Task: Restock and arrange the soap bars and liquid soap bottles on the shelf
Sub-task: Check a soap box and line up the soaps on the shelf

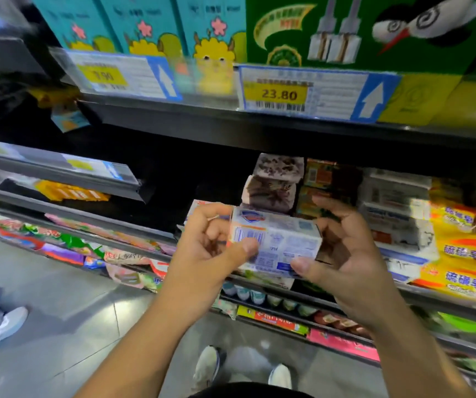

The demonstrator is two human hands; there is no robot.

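Forearms filled the bottom of the view, both hands meeting on one soap box (277, 239) — white and blue, long side near level, dipping a little to the right. Left hand (211, 242) gripped the left end, thumb across the front face, fingers curled over the top. Right hand (346, 254) held the right end: thumb on the lower corner, fingers curled behind.

Soap box was in the air just in front of the middle shelf (446, 301), not resting on it. Behind it, purple-brown wrapped bars (274, 179) stacked two high; white boxes (394, 208) to their right, yellow packs (460, 254) further right.

Upper rail carried a 23.80 price tag (280, 94) — green carton (374, 30) above it, teal cartons (145, 21) to the left. White shoes (208, 366) stood on the grey floor (59, 297).
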